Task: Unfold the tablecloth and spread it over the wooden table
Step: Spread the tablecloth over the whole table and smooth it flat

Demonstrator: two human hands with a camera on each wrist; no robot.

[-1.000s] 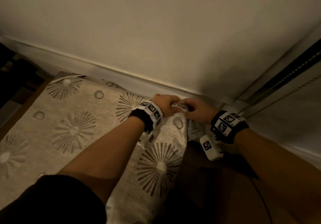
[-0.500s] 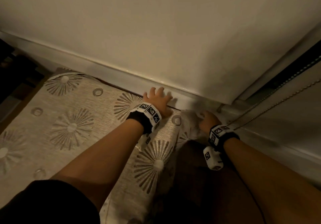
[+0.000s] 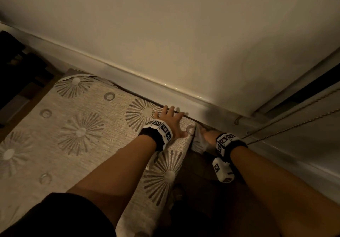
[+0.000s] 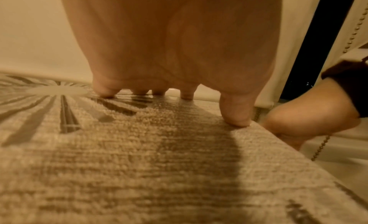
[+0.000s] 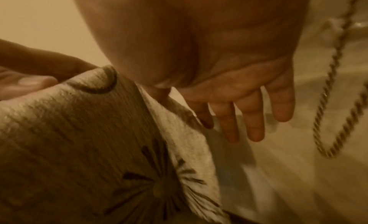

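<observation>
A beige tablecloth [image 3: 82, 132] with sunburst and ring patterns lies over the table, which it hides. My left hand [image 3: 171, 121] lies flat on its far right corner by the wall, fingers spread. In the left wrist view the thumb [image 4: 237, 117] and fingertips press the tablecloth [image 4: 139, 164] at the table's edge. My right hand [image 3: 207, 135] hangs just past that corner, beside the cloth's drooping flap [image 3: 197, 143]. In the right wrist view its fingers [image 5: 253, 125] point straight down along the flap [image 5: 185, 133]. It holds nothing that I can see.
A white wall [image 3: 165, 34] with a ledge [image 3: 128, 75] runs close behind the table. Beaded blind cords [image 3: 294, 119] and a window frame stand at the right, one cord [image 5: 326, 117] near my right fingers. Dark furniture [image 3: 11, 62] sits far left.
A second ago both hands pinched the cloth corner together by the wall. Both let go: the left now lies flat on the cloth, the right has dropped past the table's right edge.
</observation>
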